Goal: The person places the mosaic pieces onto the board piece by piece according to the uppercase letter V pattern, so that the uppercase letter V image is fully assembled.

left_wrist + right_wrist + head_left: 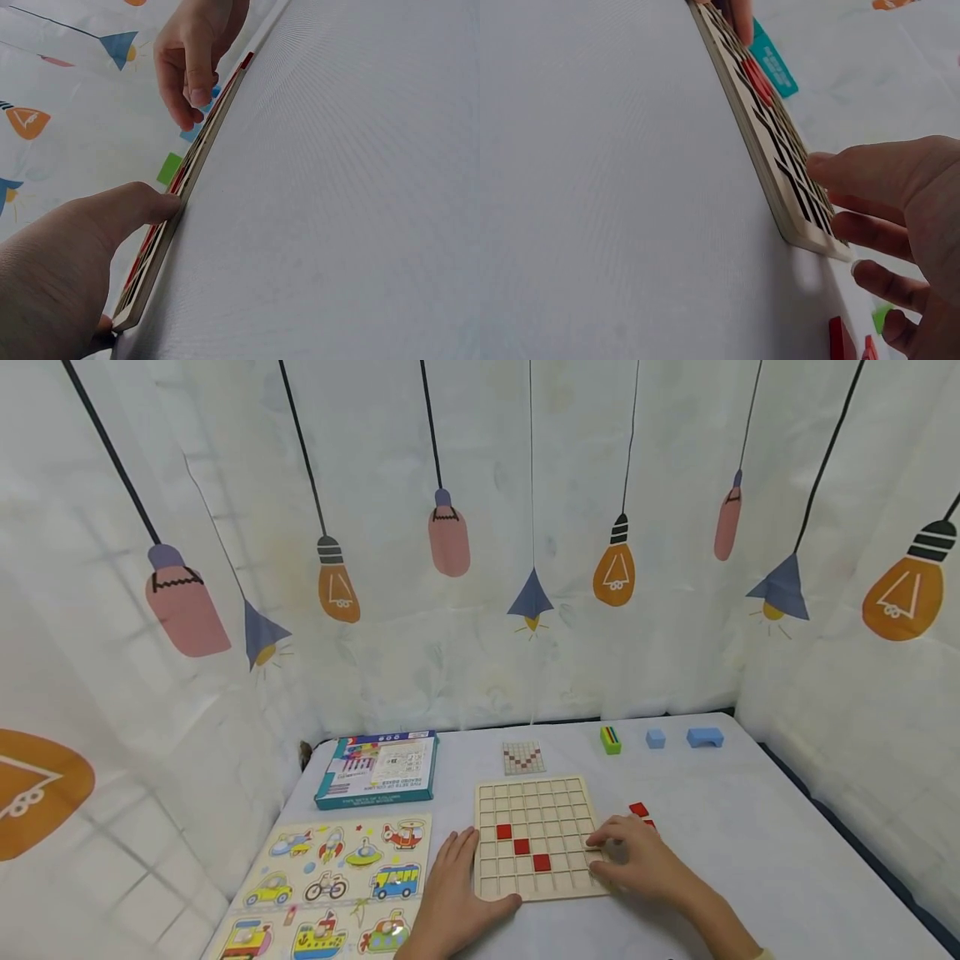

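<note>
A square wooden grid board (536, 827) lies on the white-covered table, with three red square tiles (521, 847) set in its cells along a diagonal. My left hand (457, 897) rests against the board's front left corner, fingers along the left side and thumb (154, 206) on the front edge. Over the board's right edge is my right hand (637, 860), thumb and fingers apart, with no tile visible between them. Loose red tiles (638, 809) lie just beyond that hand, partly hidden by it. Behind the board is a small card (523, 758) with a grid pattern of coloured squares.
To the left lie a vehicle picture puzzle board (330, 885) and a flat teal box (378, 768). At the back right stand a green block (611, 741), a light blue cube (656, 739) and a blue arch block (705, 737). A lamp-patterned curtain (480, 668) surrounds the table.
</note>
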{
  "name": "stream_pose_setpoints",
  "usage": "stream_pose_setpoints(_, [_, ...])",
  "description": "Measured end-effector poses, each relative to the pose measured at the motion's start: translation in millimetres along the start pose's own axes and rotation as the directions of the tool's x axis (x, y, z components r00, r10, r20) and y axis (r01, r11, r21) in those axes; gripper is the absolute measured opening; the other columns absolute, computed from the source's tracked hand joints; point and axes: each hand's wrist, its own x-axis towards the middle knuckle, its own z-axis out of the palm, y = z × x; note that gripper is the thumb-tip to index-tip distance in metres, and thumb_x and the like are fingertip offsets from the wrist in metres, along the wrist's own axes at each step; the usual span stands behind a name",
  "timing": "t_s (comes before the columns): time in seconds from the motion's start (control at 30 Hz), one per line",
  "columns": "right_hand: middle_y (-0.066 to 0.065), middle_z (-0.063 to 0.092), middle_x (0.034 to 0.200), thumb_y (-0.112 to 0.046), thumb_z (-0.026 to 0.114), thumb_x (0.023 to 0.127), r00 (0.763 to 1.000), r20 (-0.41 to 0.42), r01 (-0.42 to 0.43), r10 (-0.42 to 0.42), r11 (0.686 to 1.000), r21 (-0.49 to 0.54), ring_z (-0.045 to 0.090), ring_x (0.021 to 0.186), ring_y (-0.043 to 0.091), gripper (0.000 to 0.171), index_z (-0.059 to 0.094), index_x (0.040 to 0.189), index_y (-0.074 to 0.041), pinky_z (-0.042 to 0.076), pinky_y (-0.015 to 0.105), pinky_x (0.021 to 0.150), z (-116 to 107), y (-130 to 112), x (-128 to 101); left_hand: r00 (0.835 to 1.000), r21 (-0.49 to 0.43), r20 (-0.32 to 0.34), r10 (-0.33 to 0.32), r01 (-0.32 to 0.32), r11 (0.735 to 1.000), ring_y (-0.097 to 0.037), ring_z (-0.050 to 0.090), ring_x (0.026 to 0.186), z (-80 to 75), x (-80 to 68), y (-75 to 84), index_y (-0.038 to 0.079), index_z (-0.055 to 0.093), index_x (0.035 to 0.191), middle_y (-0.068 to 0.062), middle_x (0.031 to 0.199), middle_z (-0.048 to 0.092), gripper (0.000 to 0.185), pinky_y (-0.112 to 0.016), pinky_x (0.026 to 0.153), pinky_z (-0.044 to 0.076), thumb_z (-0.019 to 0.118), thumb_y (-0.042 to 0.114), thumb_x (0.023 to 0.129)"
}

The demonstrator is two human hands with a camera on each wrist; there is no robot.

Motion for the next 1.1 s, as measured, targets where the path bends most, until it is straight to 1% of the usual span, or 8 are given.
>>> stream_pose_setpoints(0.07, [-0.031,0.069,0.113,-0.041,0.093,0.090,1.000,-0.004,0.006,-0.006,1.000,-0.004,0.062,0.115,0.005,0.024,0.079,0.109,-0.042,0.051,0.044,0.105,-4.0,3.0,-2.7,1.000,-0.003,-0.005,0.004,-0.004,1.000,-0.045,0.034,0.166,0.2,0.5,0.2,0.009,0.047,0.168,-0.013,0.173,0.048,0.134,-0.068,0.132,0.037,0.085,0.088,0.067])
stream_pose_setpoints(0.17, [-0.029,0.070,0.113,-0.039,0.093,0.090,1.000,-0.003,0.013,-0.013,1.000,-0.004,0.062,0.112,0.005,0.023,0.079,0.109,-0.042,0.051,0.042,0.102,-9.5,6.9,-7.5,1.000,-0.012,-0.010,0.008,-0.008,1.000,-0.046,0.034,0.166,0.4,0.7,0.5,0.009,0.048,0.167,-0.012,0.173,0.048,0.133,-0.068,0.132,0.037,0.086,0.087,0.067])
stream_pose_setpoints(0.33, [-0.021,0.070,0.114,-0.041,0.092,0.090,1.000,0.014,0.007,-0.008,1.000,0.030,0.059,0.109,0.008,0.023,0.080,0.110,-0.039,0.054,0.028,0.089,-16.5,12.4,-15.6,1.000,-0.015,-0.010,0.010,-0.010,1.000,-0.046,0.034,0.166,0.1,-0.2,1.3,0.008,0.048,0.167,-0.013,0.173,0.048,0.133,-0.068,0.132,0.037,0.086,0.087,0.067])
stream_pose_setpoints(0.4, [-0.018,0.070,0.115,-0.041,0.093,0.091,1.000,0.024,0.008,-0.009,0.999,0.044,0.059,0.108,0.008,0.024,0.080,0.111,-0.038,0.056,0.024,0.085,-18.8,15.6,-18.5,1.000,-0.011,-0.008,0.008,-0.009,1.000,-0.046,0.034,0.166,0.1,-0.5,1.3,0.008,0.048,0.167,-0.013,0.173,0.048,0.133,-0.068,0.132,0.037,0.086,0.087,0.067])
stream_pose_setpoints(0.6, [-0.020,0.069,0.119,-0.046,0.093,0.089,0.998,0.068,-0.010,0.009,1.000,0.018,0.055,0.107,0.002,0.029,0.079,0.114,-0.041,0.057,0.024,0.093,-25.4,25.4,-28.2,1.000,-0.004,-0.009,0.006,-0.006,1.000,-0.045,0.034,0.166,0.3,-0.7,1.1,0.009,0.048,0.167,-0.012,0.173,0.048,0.133,-0.069,0.131,0.038,0.086,0.088,0.067])
stream_pose_setpoints(0.8, [-0.021,0.071,0.121,-0.049,0.094,0.087,0.994,0.105,-0.023,0.025,1.000,-0.017,0.052,0.109,0.003,0.036,0.079,0.118,-0.040,0.054,0.023,0.090,-30.4,30.9,-38.4,1.000,-0.010,-0.006,0.006,-0.006,1.000,-0.045,0.034,0.166,0.2,-0.4,1.4,0.009,0.048,0.167,-0.013,0.173,0.048,0.134,-0.069,0.131,0.038,0.087,0.087,0.066])
stream_pose_setpoints(1.0, [-0.023,0.071,0.123,-0.049,0.092,0.088,0.994,0.111,-0.005,0.010,0.999,-0.045,0.051,0.113,0.003,0.033,0.078,0.118,-0.044,0.056,0.026,0.095,-34.6,33.0,-44.0,1.000,-0.006,-0.009,0.005,-0.005,1.000,-0.045,0.035,0.166,-0.3,-0.4,1.6,0.009,0.048,0.167,-0.012,0.173,0.048,0.134,-0.068,0.131,0.038,0.086,0.088,0.066])
stream_pose_setpoints(1.1, [-0.021,0.070,0.124,-0.046,0.093,0.088,0.994,0.110,-0.009,0.014,0.999,-0.044,0.053,0.114,0.006,0.032,0.078,0.117,-0.044,0.057,0.027,0.096,-35.8,34.1,-45.7,1.000,-0.011,-0.007,0.002,-0.002,1.000,-0.044,0.034,0.166,-1.2,-0.9,2.0,0.009,0.048,0.167,-0.012,0.173,0.048,0.133,-0.068,0.132,0.037,0.086,0.087,0.066])
